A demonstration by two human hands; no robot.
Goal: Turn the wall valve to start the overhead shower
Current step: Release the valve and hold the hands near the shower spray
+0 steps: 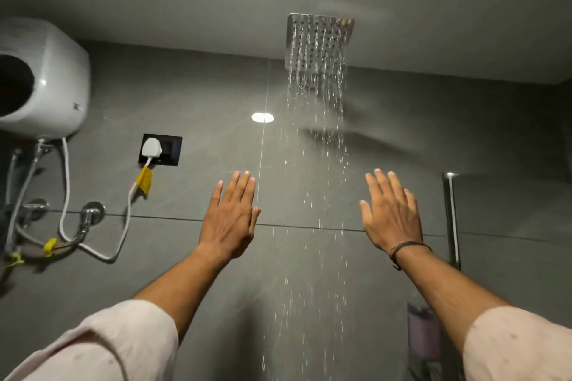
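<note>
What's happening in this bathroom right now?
A person is looking up at a square overhead shower head, and it is already running: water falls in thin streams between their raised arms. Both the left hand and the right hand are open with fingers spread and hold nothing, one on each side of the falling water. A white water heater hangs on the wall at left, its plug in a black socket.

Grey tiled wall [192,96] carries water heater [52,77], socket [161,150], angle valves [91,212]
</note>
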